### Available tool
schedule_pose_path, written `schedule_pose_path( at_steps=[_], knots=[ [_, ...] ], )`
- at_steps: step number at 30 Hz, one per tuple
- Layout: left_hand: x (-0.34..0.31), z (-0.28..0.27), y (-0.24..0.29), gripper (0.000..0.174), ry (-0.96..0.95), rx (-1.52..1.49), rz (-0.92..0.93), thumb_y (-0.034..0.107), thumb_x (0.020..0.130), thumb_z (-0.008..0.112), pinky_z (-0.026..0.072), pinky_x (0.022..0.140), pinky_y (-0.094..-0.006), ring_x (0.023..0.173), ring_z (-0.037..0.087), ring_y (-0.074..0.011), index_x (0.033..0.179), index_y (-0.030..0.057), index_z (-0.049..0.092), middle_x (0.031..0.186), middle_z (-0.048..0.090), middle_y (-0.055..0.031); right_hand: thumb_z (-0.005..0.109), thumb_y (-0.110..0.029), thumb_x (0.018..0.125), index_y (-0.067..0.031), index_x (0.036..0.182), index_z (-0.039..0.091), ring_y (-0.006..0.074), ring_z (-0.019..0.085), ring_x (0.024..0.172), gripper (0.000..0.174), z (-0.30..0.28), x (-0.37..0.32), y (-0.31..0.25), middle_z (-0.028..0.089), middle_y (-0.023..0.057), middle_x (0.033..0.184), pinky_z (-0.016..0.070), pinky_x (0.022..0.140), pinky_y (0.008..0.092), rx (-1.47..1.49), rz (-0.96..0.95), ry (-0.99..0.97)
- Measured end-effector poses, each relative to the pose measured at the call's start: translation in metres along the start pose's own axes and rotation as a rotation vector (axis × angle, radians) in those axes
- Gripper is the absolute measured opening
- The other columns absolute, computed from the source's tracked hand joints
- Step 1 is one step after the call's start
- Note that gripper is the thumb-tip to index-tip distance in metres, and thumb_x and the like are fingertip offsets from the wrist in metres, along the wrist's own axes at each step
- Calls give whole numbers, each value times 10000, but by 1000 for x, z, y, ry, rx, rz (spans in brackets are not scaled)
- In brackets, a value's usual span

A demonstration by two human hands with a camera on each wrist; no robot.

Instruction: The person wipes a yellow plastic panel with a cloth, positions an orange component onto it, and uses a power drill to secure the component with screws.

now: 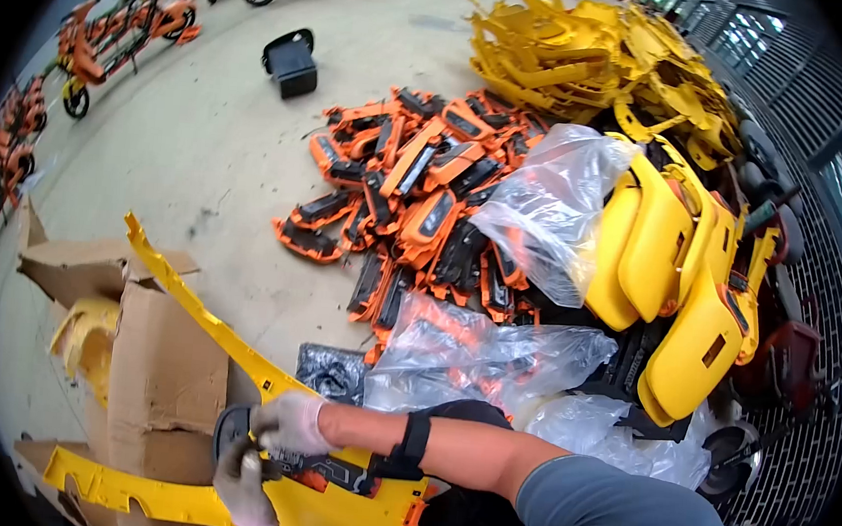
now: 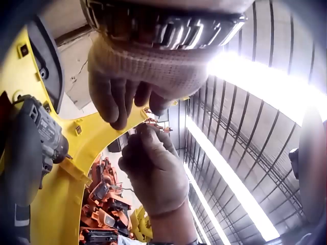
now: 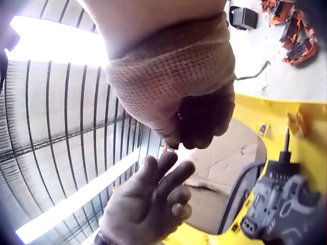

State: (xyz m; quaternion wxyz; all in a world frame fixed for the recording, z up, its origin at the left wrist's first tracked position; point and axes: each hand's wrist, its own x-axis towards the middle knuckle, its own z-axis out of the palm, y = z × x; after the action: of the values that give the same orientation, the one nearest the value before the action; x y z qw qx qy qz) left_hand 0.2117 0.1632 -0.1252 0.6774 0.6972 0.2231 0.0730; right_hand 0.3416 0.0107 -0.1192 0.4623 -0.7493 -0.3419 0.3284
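Note:
A yellow plastic panel point(image 1: 352, 515) lies across the person's lap, with long curved arms reaching out to the left. Both hands wear light knitted gloves with dark palms and fingers, and they meet over the panel's left part. The right hand point(image 2: 158, 178) has curled fingers and pinches small coppery metal pieces point(image 2: 159, 125) at its fingertips. Facing it, the left hand point(image 3: 148, 204) has loosely bent, spread fingers close to those fingertips. A grey power drill point(image 3: 281, 199) lies on the panel, its bit against the yellow surface. A dark oval plastic part point(image 1: 230, 433) is beside the hands.
An opened cardboard box point(image 1: 171, 362) with a yellow part stands at the left. Ahead are a heap of orange-black parts point(image 1: 427, 184), clear plastic sheets point(image 1: 493, 358), stacked yellow panels point(image 1: 654, 252) and a yellow pile point(image 1: 595, 59). A black bin point(image 1: 291, 63) and orange bikes point(image 1: 112, 41) stand farther back.

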Motion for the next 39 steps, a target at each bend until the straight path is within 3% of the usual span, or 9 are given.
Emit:
schedule_pose_path(
  at_steps=[6,13,16,19,21,25,27,31,39],
  knots=[
    [-8,-4,-3,156,29,17,44,53,925,583,469,585,-251,635,566,-116,1020,-65,619,834,644,-89,629,-199,824,-65,1040,685,332,659,981,260,20,-7,-4,693,157,1006,514,859,400,56,-13,29],
    [-12,-25,-26,222,34,141,50,177,901,650,490,606,-310,655,591,-154,897,-45,643,781,657,-91,592,-339,843,-83,1103,696,297,676,1003,380,23,-15,-27,709,163,1056,526,879,391,29,93,-54],
    [-23,-24,12,247,57,247,-9,169,893,666,521,711,-321,744,639,-179,968,-66,677,830,695,-115,606,-280,870,-48,1062,705,225,689,897,317,31,-6,-11,723,118,957,545,823,345,-25,144,-76],
    [-14,-67,5,191,478,115,93,109,903,665,517,710,-305,752,628,-160,987,-61,683,865,697,-71,610,-156,868,-24,1037,697,160,676,869,231,25,-4,-12,713,103,929,540,816,299,-80,175,12],
    [-14,-103,21,159,719,41,135,82,898,672,514,722,-295,771,621,-147,971,-58,690,888,696,-65,577,-175,856,-19,1013,690,241,694,898,248,27,-2,3,716,141,968,537,826,332,-103,122,28],
    [-12,-172,8,174,946,70,211,65,886,686,509,762,-293,792,625,-164,983,-79,687,909,703,-94,572,-190,851,-17,1019,689,278,683,930,268,41,5,-1,703,165,1001,528,850,347,-132,195,9],
    [-9,-194,-8,306,1046,285,165,216,825,799,502,669,-265,670,601,-134,889,-73,719,796,696,-71,565,-210,847,-18,1024,690,303,675,959,289,57,15,-3,699,178,1011,521,872,365,-255,106,-10],
    [-5,-197,-11,450,788,205,100,204,828,789,531,788,-310,863,656,-192,1126,-108,664,1034,710,-153,575,-215,838,-10,1044,691,326,666,984,313,98,52,-20,702,189,1025,514,889,374,-258,68,-103],
    [9,-188,-36,300,527,5,-15,154,860,714,529,727,-324,789,674,-189,1067,-57,663,927,722,-124,629,-115,855,17,1077,704,204,686,804,269,180,102,-2,732,130,921,538,773,324,-53,321,-166]
  ],
)
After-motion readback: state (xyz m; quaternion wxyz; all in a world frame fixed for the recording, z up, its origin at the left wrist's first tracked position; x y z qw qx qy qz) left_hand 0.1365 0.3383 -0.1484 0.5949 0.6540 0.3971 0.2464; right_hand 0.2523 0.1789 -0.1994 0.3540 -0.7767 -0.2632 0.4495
